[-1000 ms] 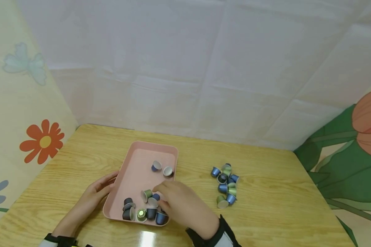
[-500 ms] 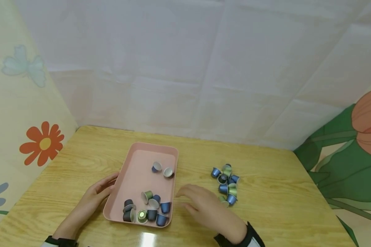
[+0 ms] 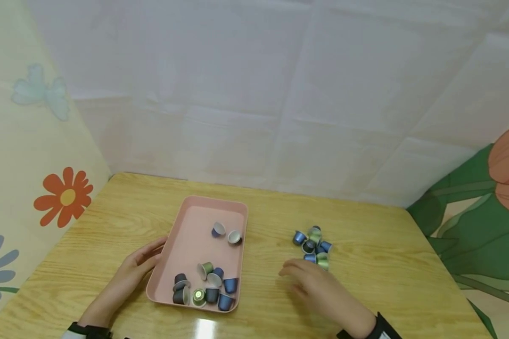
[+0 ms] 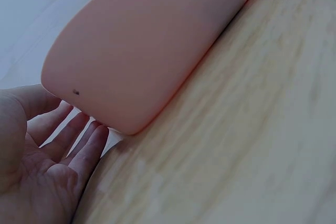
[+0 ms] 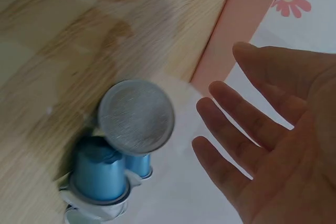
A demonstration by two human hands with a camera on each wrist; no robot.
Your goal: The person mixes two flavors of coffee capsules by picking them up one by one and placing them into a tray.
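Observation:
A pink tray (image 3: pixel 191 245) with several coffee capsules (image 3: pixel 225 302) in it lies left of the middle in the head view. My left hand (image 3: pixel 131 270) touches its left side; in the left wrist view the fingertips (image 4: pixel 97 135) meet the tray's outer wall (image 4: pixel 142 51). Over the table, my right hand (image 3: pixel 322 292) hovers at the near end of a loose pile of blue, green and dark capsules (image 3: pixel 315 235), covering part of it. From the right wrist, its fingers (image 5: pixel 236 114) spread with nothing between them, beside a capsule with a silver lid (image 5: pixel 136 116) and a blue capsule (image 5: pixel 100 174).
A wood-grain table (image 3: pixel 373 263) carries everything. Behind it hangs a pale cloth (image 3: pixel 254 94), with flower-printed panels (image 3: pixel 63 197) at both sides. Two capsules (image 3: pixel 226 233) lie apart from the rest inside the tray, toward its far right.
My right hand has let go of a blue capsule at the tray's near right corner and moved right to the pile. The left hand has stayed at the tray.

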